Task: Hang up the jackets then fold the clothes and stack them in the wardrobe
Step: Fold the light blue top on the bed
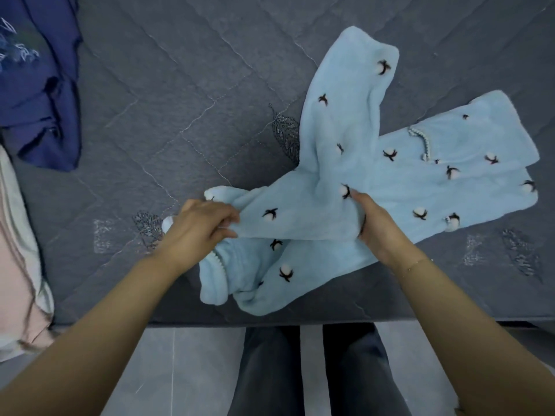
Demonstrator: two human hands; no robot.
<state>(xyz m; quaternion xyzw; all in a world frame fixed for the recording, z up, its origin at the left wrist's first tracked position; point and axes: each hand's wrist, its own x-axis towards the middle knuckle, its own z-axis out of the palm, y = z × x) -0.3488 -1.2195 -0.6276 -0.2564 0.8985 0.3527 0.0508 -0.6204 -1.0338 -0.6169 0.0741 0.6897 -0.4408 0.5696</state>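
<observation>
Head camera looks straight down on two bare hands working a light-blue fluffy fleece garment with small white-and-dark tufts [345, 175] near the front edge of a bed. Left hand [201, 223] has its grip closed on the garment's left end, fingers curled over a folded band of fleece. Right hand [371, 223] pinches the same band at its other end, thumb on top beside a white tuft, fingers tucked under the cloth; a thin bracelet [416, 263] circles that wrist. From the hands the garment spreads away to the right in two long soft panels, one angled upward, one lying flatter with a scalloped white trim, and a rolled cuff sits below the left hand. It lies on a dark grey quilted bed cover [168, 121] stitched in diamonds with pale leaf motifs. At left lie a crumpled navy blue cloth [39, 94] and a pale pink and white garment [18, 250]. Below the bed edge, grey floor tiles [186, 370] and dark trouser legs [270, 373] show.
</observation>
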